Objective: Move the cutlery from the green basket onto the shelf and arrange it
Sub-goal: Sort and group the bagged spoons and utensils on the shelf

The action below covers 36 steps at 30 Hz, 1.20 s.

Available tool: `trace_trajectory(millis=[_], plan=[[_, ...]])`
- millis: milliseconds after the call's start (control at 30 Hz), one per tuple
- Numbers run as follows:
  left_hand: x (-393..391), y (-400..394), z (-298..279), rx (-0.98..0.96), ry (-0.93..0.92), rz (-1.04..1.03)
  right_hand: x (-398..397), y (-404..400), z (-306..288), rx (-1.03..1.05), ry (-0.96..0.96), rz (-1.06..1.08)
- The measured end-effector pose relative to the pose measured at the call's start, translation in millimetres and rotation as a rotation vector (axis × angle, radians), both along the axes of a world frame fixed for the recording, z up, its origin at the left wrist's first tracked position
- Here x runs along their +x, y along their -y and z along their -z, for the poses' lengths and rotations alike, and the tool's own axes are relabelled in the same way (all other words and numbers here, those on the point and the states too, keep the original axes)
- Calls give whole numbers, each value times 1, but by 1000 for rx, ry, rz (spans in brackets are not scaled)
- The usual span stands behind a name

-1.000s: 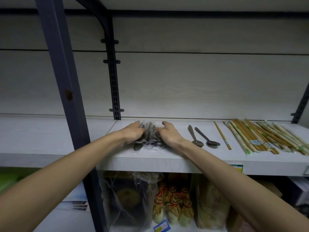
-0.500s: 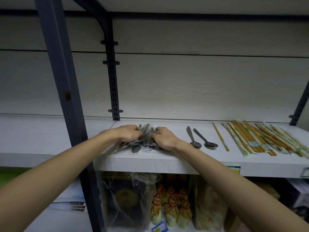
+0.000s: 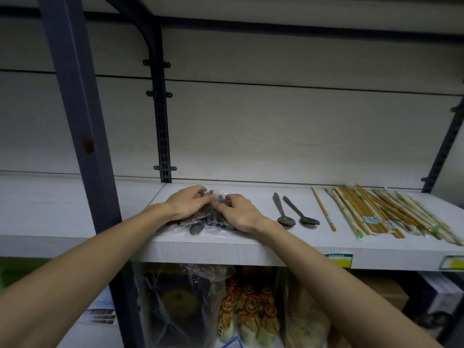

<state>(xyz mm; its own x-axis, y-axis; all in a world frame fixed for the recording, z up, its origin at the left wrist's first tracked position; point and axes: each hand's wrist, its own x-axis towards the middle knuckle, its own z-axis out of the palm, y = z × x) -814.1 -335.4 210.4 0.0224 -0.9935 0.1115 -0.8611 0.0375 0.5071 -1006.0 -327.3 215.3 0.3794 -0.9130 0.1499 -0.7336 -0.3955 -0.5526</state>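
A clear plastic packet of dark metal spoons (image 3: 209, 222) lies on the white shelf (image 3: 226, 249), near its front edge. My left hand (image 3: 188, 203) rests on the packet's left side with fingers curled over it. My right hand (image 3: 238, 213) presses on its right side, fingertips touching the plastic. One spoon bowl (image 3: 196, 229) pokes out at the front. To the right lie two loose spoons (image 3: 296, 214), side by side with bowls toward me. Only a sliver of green (image 3: 10, 272) shows at lower left; I cannot tell if it is the basket.
A single wooden chopstick (image 3: 323, 209) lies right of the spoons, then a spread pile of wrapped chopsticks (image 3: 391, 214). A dark metal upright (image 3: 82, 136) stands in front at left. Bagged goods and small bottles (image 3: 248, 312) fill the shelf below.
Both hands stayed on the spoon packet, shifting it slightly left and pressing it flatter on the shelf. The loose spoons and chopsticks have not moved.
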Motion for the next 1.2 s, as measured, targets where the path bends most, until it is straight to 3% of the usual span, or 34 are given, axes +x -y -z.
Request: trace_trajectory(millis=[167,267,367,667,733,833,933,1067,1200], plan=[[4,-5,-1,-157,50,-32,2,2,-2,86,55,-14],[3,-4,0,24,-179,48,3,3,-12,210,219,6],[-1,-1,3,83,-165,67,3,6,-15,240,280,3],[0,-1,-6,-294,26,-1,-10,2,0,70,129,-10],[1,-6,-14,-243,-8,-56,-9,0,-3,62,156,-5],[6,-13,-13,-16,82,1,-4,4,-5,84,187,-7],[4,-21,-5,151,105,92,1,4,-2,70,65,-55],[9,-21,-2,135,-24,78,2,4,3,59,-40,-70],[12,-28,-12,131,-30,6,-6,4,-13,85,52,-58]])
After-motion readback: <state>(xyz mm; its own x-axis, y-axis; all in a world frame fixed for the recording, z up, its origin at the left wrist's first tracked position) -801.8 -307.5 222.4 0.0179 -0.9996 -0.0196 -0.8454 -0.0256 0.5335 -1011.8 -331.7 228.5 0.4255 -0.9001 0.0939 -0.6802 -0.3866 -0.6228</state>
